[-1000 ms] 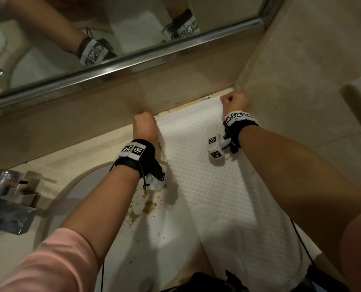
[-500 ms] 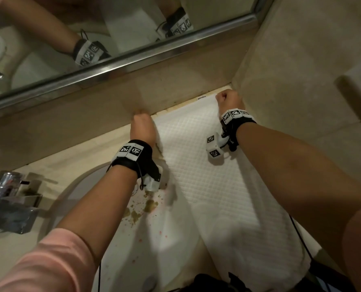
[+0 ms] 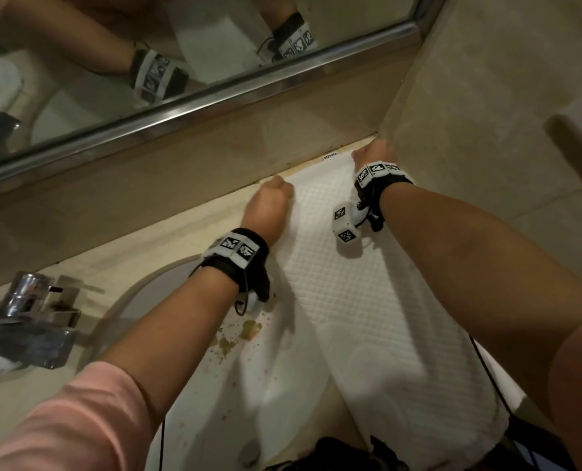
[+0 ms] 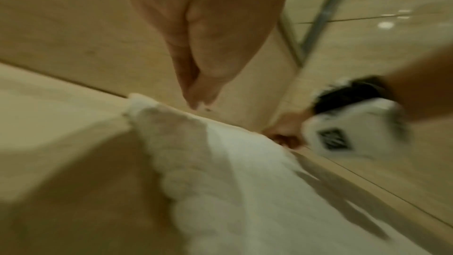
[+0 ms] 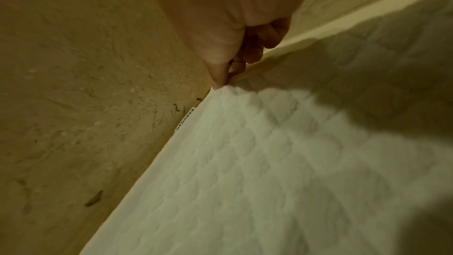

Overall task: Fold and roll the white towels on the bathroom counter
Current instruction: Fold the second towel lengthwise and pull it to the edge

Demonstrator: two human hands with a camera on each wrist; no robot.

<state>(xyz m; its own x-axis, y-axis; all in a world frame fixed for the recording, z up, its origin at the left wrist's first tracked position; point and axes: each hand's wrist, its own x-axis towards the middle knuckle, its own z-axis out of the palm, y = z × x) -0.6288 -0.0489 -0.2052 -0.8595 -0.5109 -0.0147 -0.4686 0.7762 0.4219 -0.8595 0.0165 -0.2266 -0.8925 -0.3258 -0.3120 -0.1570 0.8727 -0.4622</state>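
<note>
One white towel [image 3: 357, 300] lies lengthwise on the counter [image 3: 167, 232], its far edge against the back wall and its near end drooping over the front, partly across the sink [image 3: 214, 396]. Soft, light and limp by the look of its quilted weave, it should fold easily but sag wherever unsupported, so the far corners are the sensible hold. The left hand [image 3: 269, 205] pinches the far left corner, thumb against fingers. The right hand [image 3: 373, 154] has a narrow grip too, fingers curled, pinching the far right corner beside the side wall.
</note>
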